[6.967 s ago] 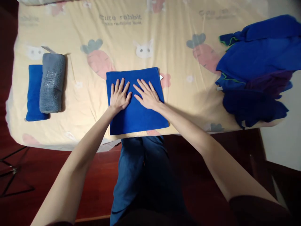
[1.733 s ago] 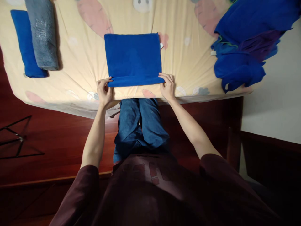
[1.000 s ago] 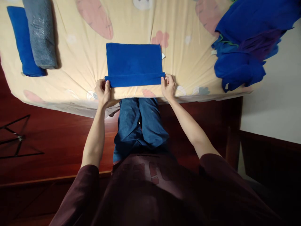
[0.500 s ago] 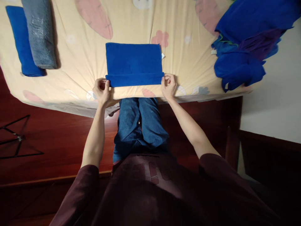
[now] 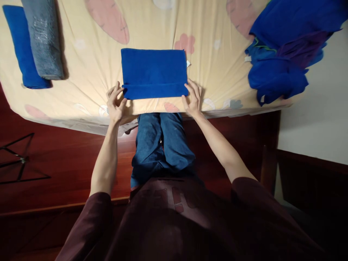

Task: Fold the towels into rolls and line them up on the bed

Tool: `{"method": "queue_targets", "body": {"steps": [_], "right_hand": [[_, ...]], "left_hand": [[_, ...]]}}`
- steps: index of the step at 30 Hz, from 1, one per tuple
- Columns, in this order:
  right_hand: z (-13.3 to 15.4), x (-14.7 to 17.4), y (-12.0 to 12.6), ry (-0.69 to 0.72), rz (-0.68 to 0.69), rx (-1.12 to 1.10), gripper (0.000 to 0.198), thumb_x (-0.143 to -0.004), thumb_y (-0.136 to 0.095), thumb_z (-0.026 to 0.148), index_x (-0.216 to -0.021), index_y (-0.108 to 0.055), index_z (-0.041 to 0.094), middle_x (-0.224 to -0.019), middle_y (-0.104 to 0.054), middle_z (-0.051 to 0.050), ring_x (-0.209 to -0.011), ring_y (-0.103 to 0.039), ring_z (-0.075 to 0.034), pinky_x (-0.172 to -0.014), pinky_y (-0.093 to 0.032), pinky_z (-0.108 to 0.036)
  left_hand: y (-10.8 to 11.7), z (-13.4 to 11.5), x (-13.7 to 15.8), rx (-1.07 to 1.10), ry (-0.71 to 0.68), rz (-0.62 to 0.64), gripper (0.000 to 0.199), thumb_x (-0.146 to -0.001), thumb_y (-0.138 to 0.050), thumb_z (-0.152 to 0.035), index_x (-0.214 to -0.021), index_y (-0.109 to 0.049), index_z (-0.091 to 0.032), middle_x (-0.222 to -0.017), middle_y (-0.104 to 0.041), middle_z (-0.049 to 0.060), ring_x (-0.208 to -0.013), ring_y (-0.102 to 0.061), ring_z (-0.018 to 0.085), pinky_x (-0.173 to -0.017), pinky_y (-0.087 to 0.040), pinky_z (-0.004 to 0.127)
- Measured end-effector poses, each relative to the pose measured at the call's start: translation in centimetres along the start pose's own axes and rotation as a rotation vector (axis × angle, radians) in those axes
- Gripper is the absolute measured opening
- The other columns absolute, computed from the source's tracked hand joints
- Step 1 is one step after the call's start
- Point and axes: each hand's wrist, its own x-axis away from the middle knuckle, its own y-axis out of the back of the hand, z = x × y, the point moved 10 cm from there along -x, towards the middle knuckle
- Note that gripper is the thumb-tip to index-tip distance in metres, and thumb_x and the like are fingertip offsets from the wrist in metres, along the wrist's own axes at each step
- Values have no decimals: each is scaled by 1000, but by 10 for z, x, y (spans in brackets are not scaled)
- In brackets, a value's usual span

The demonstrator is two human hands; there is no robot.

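A blue towel [image 5: 154, 67] lies flat on the bed, its near edge turned over into a narrow band across the full width. A small white tag pokes out at its right side. At the near left corner is my left hand [image 5: 116, 99], thumb and fingers apart, fingertips at the towel's edge. My right hand [image 5: 193, 97] is at the near right corner with fingers spread, the fingertips touching the end of the folded band. Neither hand grips the cloth.
Left on the bed lie a rolled blue towel [image 5: 25, 54] and a rolled grey towel [image 5: 45, 43], side by side. A heap of blue and purple cloths [image 5: 280, 69] sits at the right. The patterned bedsheet [image 5: 89, 69] ends just before my legs. A black metal stand [image 5: 20, 159] is on the floor.
Both hands have loosened from a pinch on the folded band's ends, and their fingers have spread. The towel has stayed nearly in place, its band lying flatter.
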Motion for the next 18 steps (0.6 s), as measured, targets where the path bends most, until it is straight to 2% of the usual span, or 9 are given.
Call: {"method": "queue_targets", "body": {"steps": [4,8,13,18], "right_hand": [[6,-3,-4,8,94,22,57,-100,-44,57,-149,-51,29,-158,-50,-6,-147,-43,-33,-122,-33,-61],[6,-7,-6,-3,117,25,55,-98,-49,45,-150,-51,26,-157,-51,-6,-145,-45,-32,-122,-34,-61],[-1,-10,-8,-34,111,16,52,-95,-48,26,-147,-55,28,-154,-55,-3,-142,-49,-30,-122,-33,-63],[-6,-10,-7,-50,95,-39,47,-97,-44,23,-141,-59,30,-152,-57,-1,-141,-50,-27,-122,-35,-62]], "left_hand": [[-8,-9,-1,-129,-37,65,62,-77,-79,-63,-128,-67,-30,-151,-55,8,-148,-38,34,-125,-31,60],[-11,-7,-4,-141,-22,49,60,-76,-81,-56,-128,-68,-29,-150,-57,8,-146,-41,35,-125,-31,59],[-10,-5,-5,-145,-15,5,51,-86,-70,-61,-126,-68,-29,-146,-59,9,-144,-44,33,-123,-35,58],[-7,-10,-3,-139,-15,-36,50,-92,-58,-69,-118,-68,-27,-143,-61,10,-143,-45,30,-121,-38,56]]}}
